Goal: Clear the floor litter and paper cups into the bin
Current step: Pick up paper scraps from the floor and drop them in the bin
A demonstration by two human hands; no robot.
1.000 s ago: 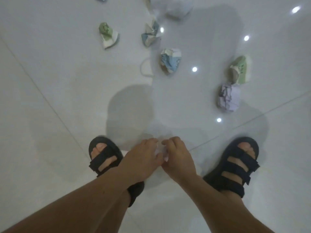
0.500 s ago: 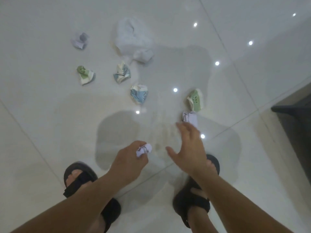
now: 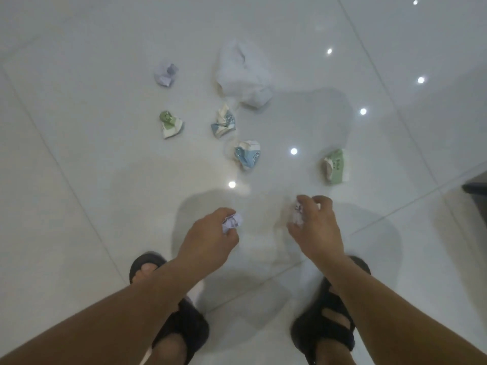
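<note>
Left hand [image 3: 208,241], grip clamped on a crumpled paper wad [image 3: 232,222]. Right hand [image 3: 316,227], grip curled round a second wad [image 3: 298,216]. Both are held above the glossy floor [image 3: 79,206], just ahead of the black sandals [image 3: 324,330]. Beyond, loose on the tiles: left green cup [image 3: 170,124], upper blue cup [image 3: 223,121], lower blue cup [image 3: 248,154], right green cup [image 3: 336,166], all crushed, plus a lilac paper ball [image 3: 166,75] and a white bag [image 3: 245,75]. The dark object [image 3: 474,187] at the right edge is cut off and can't be made out.
</note>
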